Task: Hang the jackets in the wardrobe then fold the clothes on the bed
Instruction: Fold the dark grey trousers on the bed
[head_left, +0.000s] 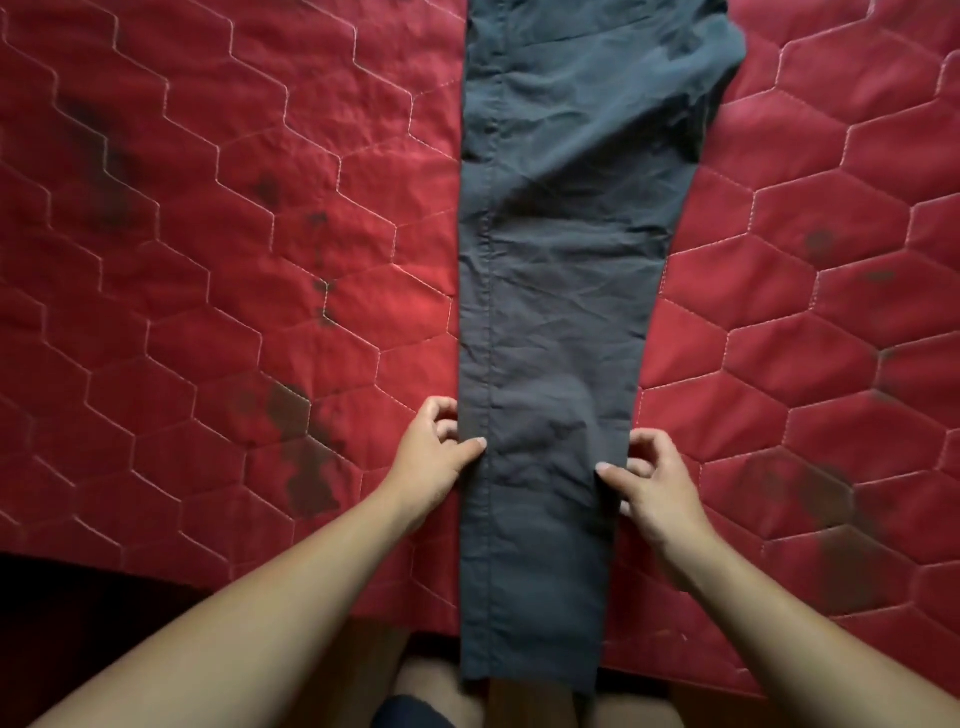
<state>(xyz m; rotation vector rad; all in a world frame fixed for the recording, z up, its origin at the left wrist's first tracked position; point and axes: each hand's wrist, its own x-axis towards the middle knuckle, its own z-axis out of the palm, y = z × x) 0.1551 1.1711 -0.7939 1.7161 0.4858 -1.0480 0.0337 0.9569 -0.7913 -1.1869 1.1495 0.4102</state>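
A pair of dark grey trousers (561, 291) lies lengthwise on the red quilted bed (234, 234), folded leg over leg, the hems hanging over the near edge. My left hand (434, 452) pinches the left edge of the leg, thumb on top of the cloth and fingers curled at the side. My right hand (652, 483) pinches the right edge at about the same height, thumb on the fabric. The waist end runs out of view at the top.
The bed cover carries dark stains on both sides of the trousers. Its near edge runs along the bottom, with dark floor at the lower left and my legs below the hems.
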